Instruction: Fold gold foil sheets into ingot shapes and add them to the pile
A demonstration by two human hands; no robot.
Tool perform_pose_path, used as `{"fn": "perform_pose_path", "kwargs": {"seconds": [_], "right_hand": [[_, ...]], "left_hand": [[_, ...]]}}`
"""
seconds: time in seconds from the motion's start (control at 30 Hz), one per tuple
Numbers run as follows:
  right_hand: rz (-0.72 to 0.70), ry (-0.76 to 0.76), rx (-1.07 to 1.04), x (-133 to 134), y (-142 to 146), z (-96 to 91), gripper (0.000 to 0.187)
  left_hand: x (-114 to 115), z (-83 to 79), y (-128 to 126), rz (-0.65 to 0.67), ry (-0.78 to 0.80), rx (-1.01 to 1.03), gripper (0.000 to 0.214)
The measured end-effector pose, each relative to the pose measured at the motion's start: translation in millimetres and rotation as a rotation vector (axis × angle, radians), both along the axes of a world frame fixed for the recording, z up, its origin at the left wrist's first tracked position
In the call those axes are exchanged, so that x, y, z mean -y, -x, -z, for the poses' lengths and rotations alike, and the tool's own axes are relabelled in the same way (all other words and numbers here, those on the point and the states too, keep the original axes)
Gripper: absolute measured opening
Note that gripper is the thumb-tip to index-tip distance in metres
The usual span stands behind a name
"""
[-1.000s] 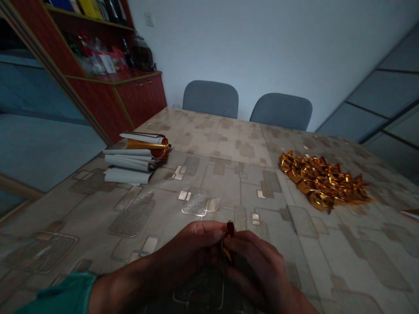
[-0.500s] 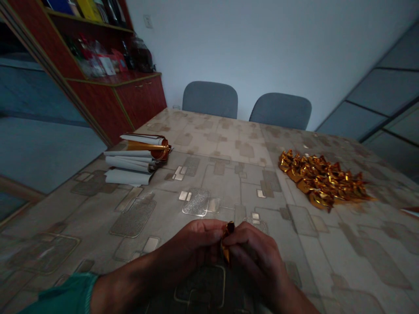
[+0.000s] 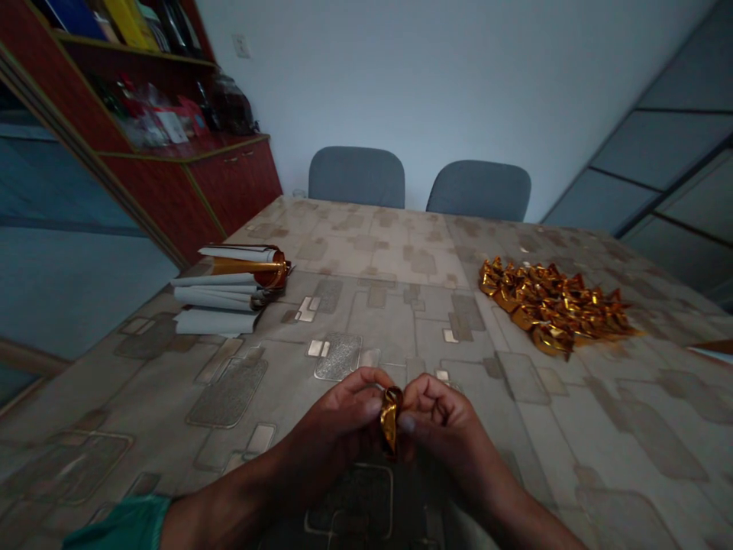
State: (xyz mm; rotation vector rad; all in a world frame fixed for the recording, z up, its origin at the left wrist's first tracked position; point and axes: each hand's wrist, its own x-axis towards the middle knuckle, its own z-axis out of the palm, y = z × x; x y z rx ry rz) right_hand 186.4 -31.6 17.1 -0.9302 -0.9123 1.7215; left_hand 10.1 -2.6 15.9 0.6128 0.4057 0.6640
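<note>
A small folded piece of shiny gold foil paper (image 3: 390,420) is held upright between my two hands, low in the head view and above the near part of the table. My left hand (image 3: 349,416) pinches its left side, thumb in front. From the right, my right hand (image 3: 438,416) grips the other edge with thumb and curled fingers. The top of the piece is rolled into a rounded opening. To the right on the table lies a cluster of folded gold foil pieces (image 3: 550,302), packed close together.
A stack of loosely bent foil sheets (image 3: 221,294) with white backs lies at the table's left. Another sheet's corner (image 3: 713,349) shows at the right edge. Beyond the patterned tablecloth (image 3: 389,237) stand two grey chairs (image 3: 356,176) (image 3: 481,189) and a red cabinet (image 3: 229,183).
My right hand has turned, its thumb now lower on the foil piece. The piece shows more of its gold face. The whole view has shifted slightly.
</note>
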Motion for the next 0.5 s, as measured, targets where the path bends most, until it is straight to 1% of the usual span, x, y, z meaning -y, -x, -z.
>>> {"fn": "perform_pose_path", "kwargs": {"seconds": [0.13, 0.3, 0.37, 0.43, 0.5], "right_hand": [[0.004, -0.005, 0.037, -0.2, 0.5, 0.8, 0.04], [-0.036, -0.031, 0.021, -1.0, 1.9, 2.7, 0.038], [-0.047, -0.035, 0.01, -1.5, 1.8, 2.8, 0.037], [-0.023, -0.055, 0.019, -1.8, 1.4, 2.3, 0.038], [0.017, -0.112, 0.068, -1.6, 0.7, 1.0, 0.041]], "left_hand": [[-0.6, -3.1, -0.3, 0.004, -0.018, -0.018, 0.027], [0.5, 0.0, -1.6, -0.026, -0.05, -0.066, 0.03], [0.5, 2.1, -1.8, -0.009, -0.048, -0.049, 0.029], [0.3, 2.9, -1.7, 0.02, -0.021, -0.039, 0.027], [0.1, 1.4, -1.4, 0.062, 0.018, -0.031, 0.026]]}}
